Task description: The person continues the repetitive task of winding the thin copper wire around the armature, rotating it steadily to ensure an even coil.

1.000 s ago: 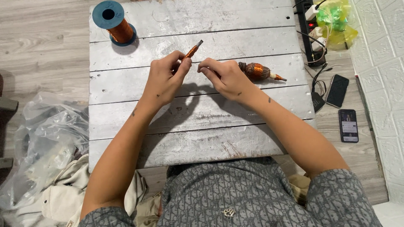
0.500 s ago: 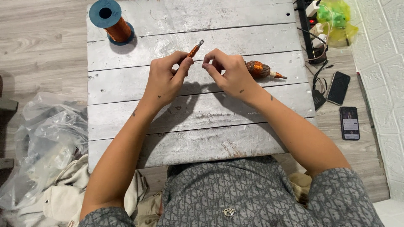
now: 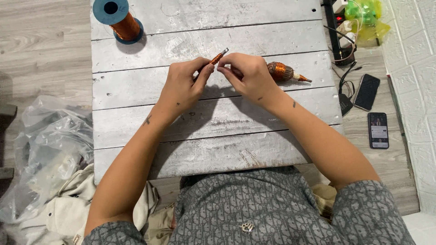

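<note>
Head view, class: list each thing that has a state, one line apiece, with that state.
Left hand: pinching the copper-wound rod.
Right hand: fingers closed at the rod's end.
Copper-wound rod: held, tilted.
Wire spool: upright on the table.
Wound coil: lying flat.
Two phones: one screen lit, one dark.

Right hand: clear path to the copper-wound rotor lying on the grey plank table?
Probably yes. The copper-wound rotor lies just beside the right hand with nothing between, though that hand is pinching the small copper-wrapped rod.
</note>
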